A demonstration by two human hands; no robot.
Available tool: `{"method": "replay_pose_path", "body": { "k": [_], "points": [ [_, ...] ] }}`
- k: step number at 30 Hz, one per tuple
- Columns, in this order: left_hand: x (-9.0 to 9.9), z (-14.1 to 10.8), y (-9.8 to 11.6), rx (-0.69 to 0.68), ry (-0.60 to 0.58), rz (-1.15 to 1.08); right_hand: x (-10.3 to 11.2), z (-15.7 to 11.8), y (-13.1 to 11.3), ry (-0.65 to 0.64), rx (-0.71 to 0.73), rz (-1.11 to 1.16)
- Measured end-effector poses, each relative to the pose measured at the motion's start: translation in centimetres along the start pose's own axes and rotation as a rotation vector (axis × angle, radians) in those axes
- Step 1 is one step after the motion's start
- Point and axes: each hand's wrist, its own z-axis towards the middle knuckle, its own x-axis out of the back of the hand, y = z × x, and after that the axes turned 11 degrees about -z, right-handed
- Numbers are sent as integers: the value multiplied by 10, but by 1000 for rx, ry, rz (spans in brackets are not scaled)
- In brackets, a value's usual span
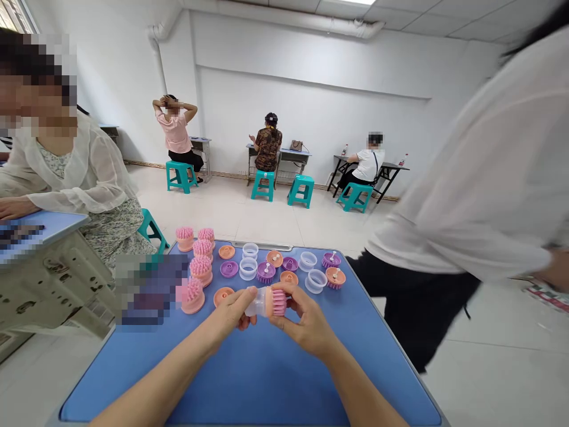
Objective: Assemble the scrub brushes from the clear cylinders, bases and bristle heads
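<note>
My left hand (231,312) grips a clear plastic cup (254,302), and my right hand (304,315) grips the pink-bristled brush head (278,301) joined to it, above the blue table (267,379). Scattered in front of my hands are several orange-based pink brushes (192,298), purple brush heads (265,273), orange discs (223,295) and clear plastic rings (248,268). A pixelated patch (149,290) hides the table's left part.
A seated person in a white blouse (84,178) is at a desk to my left. A blurred person in a white top and black trousers (444,201) stands close to the right. Several people sit on teal stools at desks along the far wall.
</note>
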Motion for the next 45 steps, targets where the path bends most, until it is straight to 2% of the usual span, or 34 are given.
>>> {"method": "replay_pose_path", "body": {
  "k": [7, 10, 15, 18, 25, 31, 36, 41, 45],
  "points": [
    [-1, 0, 2, 22, 12, 20, -1, -1, 1, 14, 63, -26],
    [0, -1, 2, -27, 4, -6, 0, 0, 2, 15, -7, 4],
    [-1, -4, 2, -166, -91, 29, 0, 3, 8, -35, -182, 46],
    [-1, -2, 0, -202, -67, 98, 1, 3, 9, -94, -250, 34],
    [1, 3, -4, -207, 0, 123, 3, -1, 3, -133, -241, 229],
    [0, -1, 0, -234, -56, 117, 4, 3, 8, -135, -291, 222],
    [3, 4, -6, -221, -1, 94, 3, 1, 9, -65, -263, 254],
    [1, 2, -5, -221, -32, 110, 2, 2, 7, -121, -227, 261],
    [-1, 0, -3, -236, -50, 108, 2, 4, 8, -86, -288, 274]
  ]
}}
